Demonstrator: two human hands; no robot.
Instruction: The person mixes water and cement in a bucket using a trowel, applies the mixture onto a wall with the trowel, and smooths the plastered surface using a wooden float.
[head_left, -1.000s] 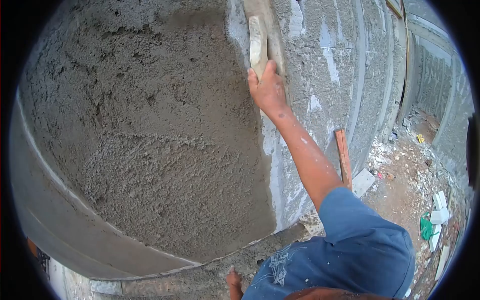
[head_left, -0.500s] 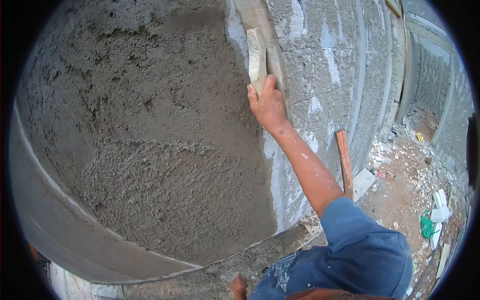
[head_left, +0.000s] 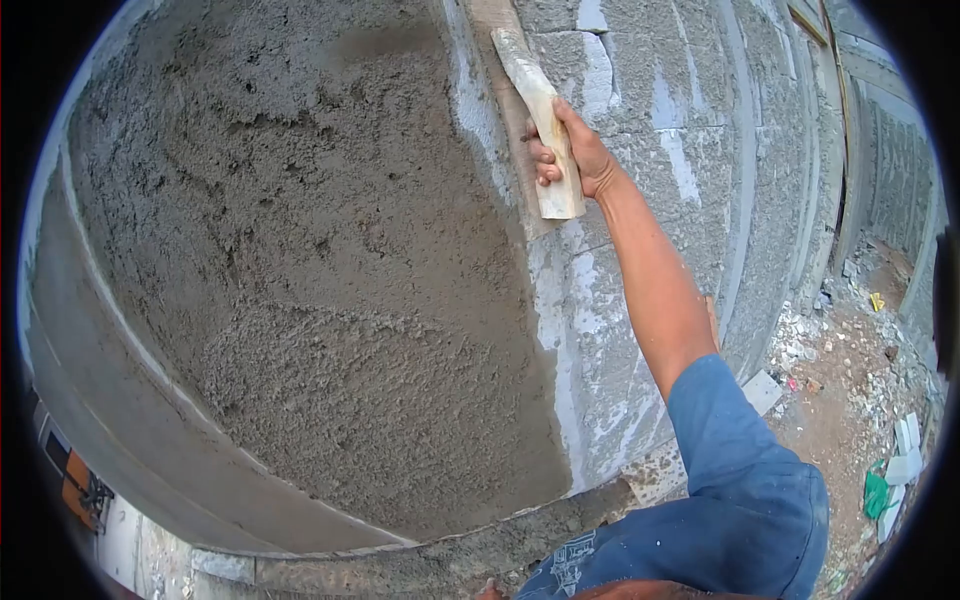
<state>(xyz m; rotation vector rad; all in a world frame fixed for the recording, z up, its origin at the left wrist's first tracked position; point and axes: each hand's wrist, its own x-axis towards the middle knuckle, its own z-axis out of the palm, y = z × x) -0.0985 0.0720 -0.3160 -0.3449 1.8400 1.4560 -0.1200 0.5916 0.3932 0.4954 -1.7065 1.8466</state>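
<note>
My right hand is wrapped around the pale carved wooden handle of a long plastering float. The float's narrow board lies nearly upright along the right border of the wet grey plaster, over the strip where plaster meets bare block wall. Whether its whole face touches the wall, I cannot tell. At the bottom edge only a sliver of my left hand shows, beside my blue shirt; its fingers are hidden.
Smoothed plaster curves round the lower left beyond a pale corner line. A mortar-covered ledge runs below the wall. To the right, rubble covers the ground, with white offcuts and a green bag.
My right hand has turned on the handle, and more of the handle's lower end shows. The float's lower part has swung right. My left hand has sunk mostly out of view; the view has shifted slightly.
</note>
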